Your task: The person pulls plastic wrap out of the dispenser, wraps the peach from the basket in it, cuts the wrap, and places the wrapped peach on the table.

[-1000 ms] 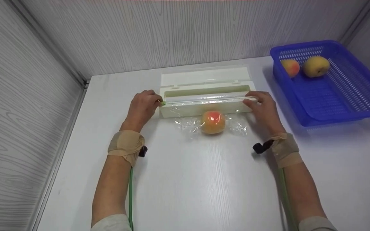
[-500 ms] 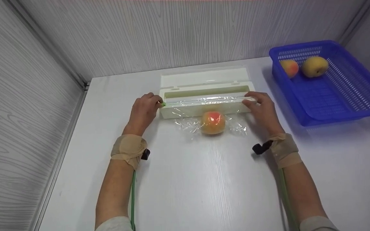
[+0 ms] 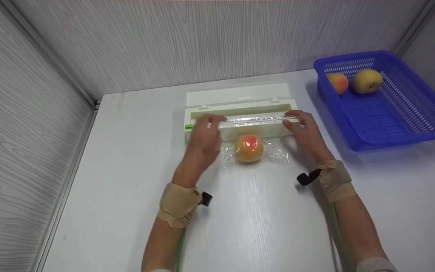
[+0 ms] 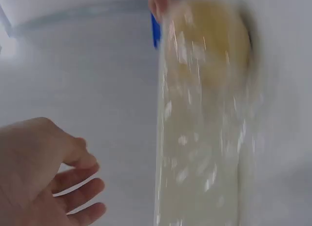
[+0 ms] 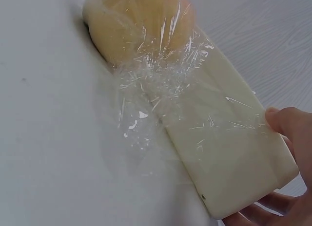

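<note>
A white cling film dispenser (image 3: 240,133) stands at the back of the table, its lid (image 3: 240,94) tipped back and a film roll inside. A green slider (image 3: 188,126) sits at the left end of its front rail. My right hand (image 3: 305,130) grips the dispenser's right end, thumb in front, as the right wrist view also shows. My left hand (image 3: 204,141), fingers loosely bent and holding nothing, is over the left part of the box; its fingers (image 4: 83,192) show apart from it in the left wrist view. In front lies a round yellow-red fruit (image 3: 249,148) under crinkled clear film (image 5: 141,104).
To the right stands a blue plastic basket (image 3: 410,138) with slotted sides, holding a yellow-red fruit (image 3: 338,83) and a yellow fruit (image 3: 367,81). Wood-grain panels (image 3: 202,41) rise behind the table and at its left.
My left hand has let go of the green slider at the left end and moved right, over the dispenser. My right hand keeps its grip on the right end.
</note>
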The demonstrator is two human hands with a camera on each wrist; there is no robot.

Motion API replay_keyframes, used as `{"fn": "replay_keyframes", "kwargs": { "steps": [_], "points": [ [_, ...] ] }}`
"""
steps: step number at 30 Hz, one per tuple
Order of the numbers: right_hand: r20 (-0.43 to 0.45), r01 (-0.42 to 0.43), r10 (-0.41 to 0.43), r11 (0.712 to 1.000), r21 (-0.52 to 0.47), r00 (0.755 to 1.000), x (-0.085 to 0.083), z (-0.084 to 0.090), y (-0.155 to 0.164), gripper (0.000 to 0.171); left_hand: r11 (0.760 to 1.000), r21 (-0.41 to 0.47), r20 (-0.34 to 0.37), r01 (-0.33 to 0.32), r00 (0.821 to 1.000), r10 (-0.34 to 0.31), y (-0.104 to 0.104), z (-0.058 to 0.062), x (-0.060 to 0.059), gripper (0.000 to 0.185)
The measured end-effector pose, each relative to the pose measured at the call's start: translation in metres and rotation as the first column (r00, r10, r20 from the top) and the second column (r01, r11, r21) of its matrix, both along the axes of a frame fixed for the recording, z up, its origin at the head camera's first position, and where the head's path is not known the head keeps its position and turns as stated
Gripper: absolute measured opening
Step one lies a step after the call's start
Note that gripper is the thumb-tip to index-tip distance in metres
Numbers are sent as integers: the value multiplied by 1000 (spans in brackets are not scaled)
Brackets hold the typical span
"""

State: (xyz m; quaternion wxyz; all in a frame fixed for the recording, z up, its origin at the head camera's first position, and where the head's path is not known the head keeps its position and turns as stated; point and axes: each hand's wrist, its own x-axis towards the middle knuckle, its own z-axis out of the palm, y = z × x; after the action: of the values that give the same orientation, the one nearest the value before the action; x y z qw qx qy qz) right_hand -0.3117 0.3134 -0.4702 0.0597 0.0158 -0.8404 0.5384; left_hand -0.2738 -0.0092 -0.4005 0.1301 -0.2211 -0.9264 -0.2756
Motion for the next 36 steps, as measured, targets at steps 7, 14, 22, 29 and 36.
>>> {"fn": "replay_keyframes", "kwargs": {
  "steps": [7, 14, 22, 29, 36],
  "points": [
    [35, -17, 16, 1000, 25, 999, 4, -1, 6, 45, 948, -280, -99, 153, 977, -187, 65, -39, 18, 56],
    [9, 65, -65, 998, -26, 998, 6, 3, 10, 49, 950, -280, -153, 136, 971, -184, 68, -55, 10, 57],
    [-500, 15, 63, 988, 152, 864, 32, 32, -27, 17, 972, -170, -97, 164, 978, -183, 57, -58, 6, 78],
    [-393, -244, 462, 837, 490, 795, 54, 16, -73, 44, 975, 8, -144, 224, 965, -221, 44, -65, 5, 70],
    [-253, -345, 505, 805, 482, 825, 52, 5, -77, 71, 971, -17, -160, 238, 958, -238, 38, -64, 5, 66]
  ]
}}
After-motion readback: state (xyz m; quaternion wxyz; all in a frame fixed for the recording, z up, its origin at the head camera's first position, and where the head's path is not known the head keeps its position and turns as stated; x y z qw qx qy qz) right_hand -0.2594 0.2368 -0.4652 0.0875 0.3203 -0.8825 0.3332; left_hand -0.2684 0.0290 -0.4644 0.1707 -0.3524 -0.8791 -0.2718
